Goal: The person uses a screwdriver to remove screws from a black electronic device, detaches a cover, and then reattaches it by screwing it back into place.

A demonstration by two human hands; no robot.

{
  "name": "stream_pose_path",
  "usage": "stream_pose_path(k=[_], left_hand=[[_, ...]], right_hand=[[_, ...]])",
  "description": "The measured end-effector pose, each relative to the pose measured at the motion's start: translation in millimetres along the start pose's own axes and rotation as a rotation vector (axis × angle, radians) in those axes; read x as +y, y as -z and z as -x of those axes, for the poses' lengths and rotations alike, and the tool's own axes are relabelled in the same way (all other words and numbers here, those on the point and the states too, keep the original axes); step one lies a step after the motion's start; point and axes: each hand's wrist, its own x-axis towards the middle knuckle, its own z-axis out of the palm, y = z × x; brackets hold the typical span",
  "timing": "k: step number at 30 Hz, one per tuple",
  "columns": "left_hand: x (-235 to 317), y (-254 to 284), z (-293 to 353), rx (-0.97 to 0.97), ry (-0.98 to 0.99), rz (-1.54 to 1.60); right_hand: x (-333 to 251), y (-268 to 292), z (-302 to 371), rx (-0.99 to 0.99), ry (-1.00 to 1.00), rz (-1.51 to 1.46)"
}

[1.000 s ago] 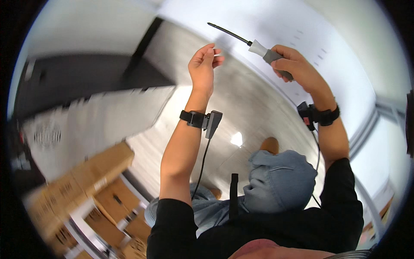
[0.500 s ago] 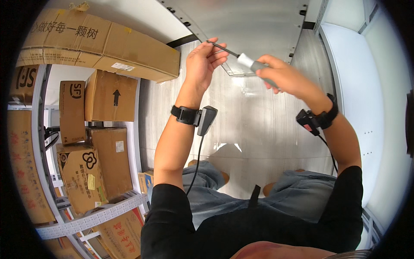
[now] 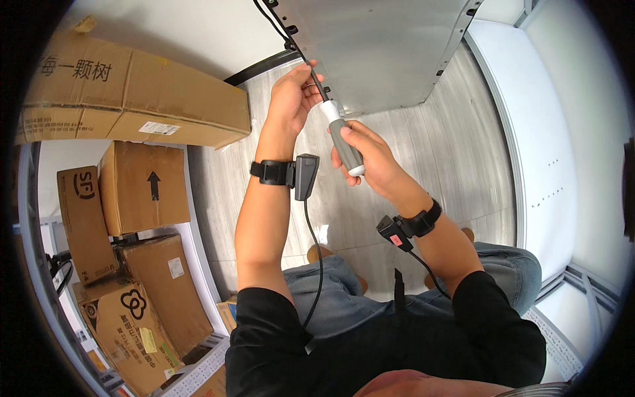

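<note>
A screwdriver (image 3: pixel 338 129) with a grey-and-white handle and a dark shaft slants up and left, its shaft lying along the left edge of a grey metal panel (image 3: pixel 383 53). My right hand (image 3: pixel 374 155) is closed around the handle, the white butt end sticking out below the fingers. Around the upper shaft close my left hand's (image 3: pixel 292 98) thumb and fingers, near the panel's edge. The screwdriver's tip is hidden by these fingers, so I cannot tell what it touches. Small black fittings (image 3: pixel 292 30) line the panel's left edge.
A long cardboard box (image 3: pixel 178 99) juts out at the upper left. Below it, shelving (image 3: pixel 198 370) carries several brown cartons (image 3: pixel 145 192). A white ledge (image 3: pixel 536 165) runs along the right side. Black wrist devices (image 3: pixel 306 177) trail cables past my forearms.
The screwdriver has swung from a shallow slant to a steeper one beside the panel edge. My right hand has moved down and left with the handle. The whole view has shifted too.
</note>
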Motion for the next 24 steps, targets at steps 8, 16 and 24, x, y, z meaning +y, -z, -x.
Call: stream_pose_path(k=[8, 16, 24], left_hand=[[4.9, 7.8, -10.8, -0.126, -0.044, -0.143], [11.5, 2.3, -20.1, -0.160, -0.051, -0.137], [12.7, 6.9, -24.5, -0.188, -0.069, -0.150]], right_hand=[[8.1, -13.6, -13.5, 0.131, 0.026, 0.007], [5.0, -7.8, -14.0, 0.158, 0.041, 0.026], [3.3, -7.0, -17.5, 0.150, 0.032, 0.030]])
